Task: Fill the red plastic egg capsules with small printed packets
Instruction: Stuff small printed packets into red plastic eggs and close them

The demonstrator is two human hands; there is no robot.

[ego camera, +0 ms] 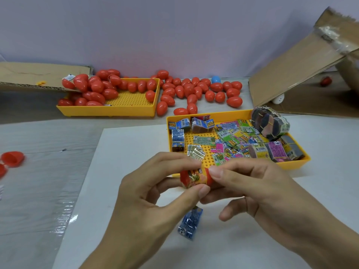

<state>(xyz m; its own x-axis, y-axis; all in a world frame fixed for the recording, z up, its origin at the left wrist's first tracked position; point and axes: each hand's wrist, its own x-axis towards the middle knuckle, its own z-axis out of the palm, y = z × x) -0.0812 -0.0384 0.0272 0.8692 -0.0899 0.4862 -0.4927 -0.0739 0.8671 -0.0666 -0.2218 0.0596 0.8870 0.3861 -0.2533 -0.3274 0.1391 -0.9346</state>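
Observation:
My left hand (155, 195) pinches a red egg capsule half (184, 178) with an orange printed packet (195, 178) sticking out of it. My right hand (252, 187) pinches the other end, where a second red piece (208, 176) shows under the thumb. Below the hands, a blue printed packet (190, 224) lies on the white sheet (116, 171). Loose and bundled printed packets fill the near yellow tray (295, 166). Several closed red eggs (194, 90) lie behind it.
A second yellow tray (108, 110) at the back left holds more red eggs. Open red capsule halves (12, 159) lie at the left edge. Cardboard flaps stand at the back left (29, 74) and right (301, 61). One blue egg (215, 79) sits among the red ones.

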